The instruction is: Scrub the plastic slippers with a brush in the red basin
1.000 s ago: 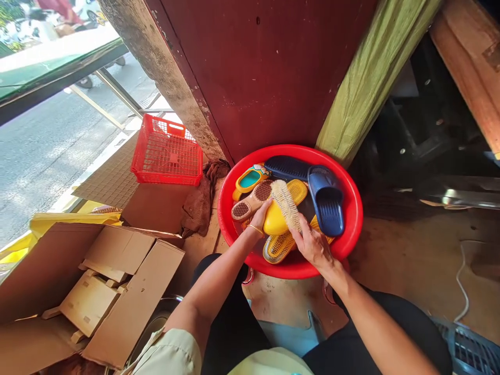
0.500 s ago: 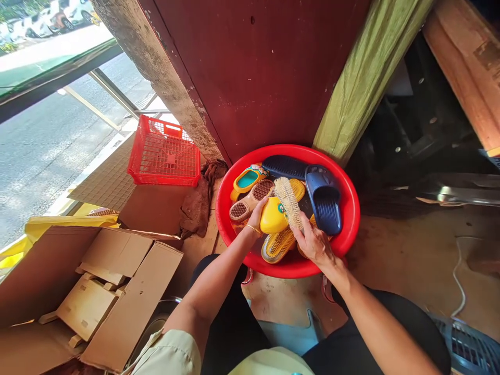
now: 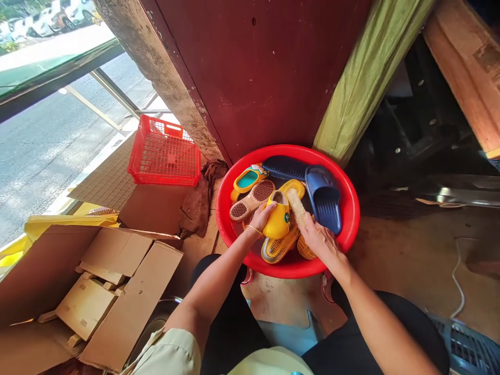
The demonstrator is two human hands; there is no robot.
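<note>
My left hand is closed on a yellow slipper with a small green decoration, its opening turned up. Beside it, my right hand grips a pale scrub brush, whose head is close to the slipper's right side; whether they touch I cannot tell. Both are over a red basin. In the basin lie a blue slide, a dark blue sandal, a tan slipper sole up, a yellow slipper with a teal insole and a yellow-soled slipper.
A red plastic crate and a brown cloth are left of the basin. Nearer stands an open cardboard box with wooden pieces inside. A dark red door rises behind the basin, and a green curtain hangs to its right.
The yellow slipper has been tilted so its opening faces up. The brush has moved off its top to the right side and lower, with my right hand shifted slightly right.
</note>
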